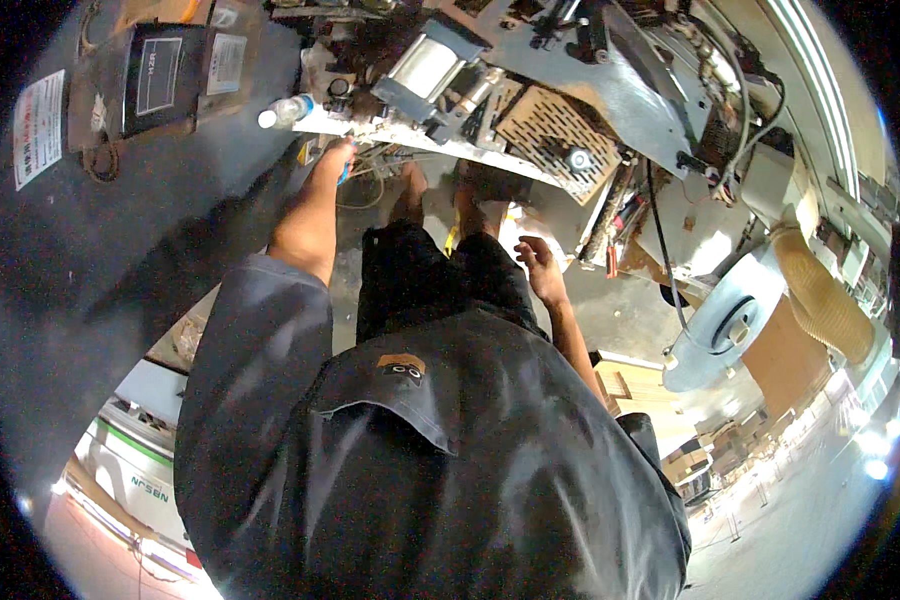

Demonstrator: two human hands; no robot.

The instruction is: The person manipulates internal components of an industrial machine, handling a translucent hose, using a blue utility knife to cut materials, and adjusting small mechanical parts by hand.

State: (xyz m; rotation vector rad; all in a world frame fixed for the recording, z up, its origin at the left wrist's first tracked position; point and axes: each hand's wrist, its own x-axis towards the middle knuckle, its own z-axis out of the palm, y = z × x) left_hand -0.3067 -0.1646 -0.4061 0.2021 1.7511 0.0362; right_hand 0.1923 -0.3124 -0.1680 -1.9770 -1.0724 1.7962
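My left arm stretches forward to the front edge of the machine bench (495,157). There my left hand (338,156) looks closed, with a small blue and red piece (346,173) showing beside it; what that piece is cannot be made out. A clear plastic bottle (285,111) lies at the bench edge, just left of this hand. Lower down, by my right thigh, my right hand (538,262) hangs in the air with its fingers loosely bent and apart, nothing in them. Behind its fingers is a bright white patch that is too blurred to name.
A silver pneumatic cylinder (425,65) and a slotted tan plate (558,140) sit on the bench. To the right are hanging cables, a light blue round housing (727,325) and a ribbed tan hose (822,290). Dark panels with labels (160,75) stand at far left.
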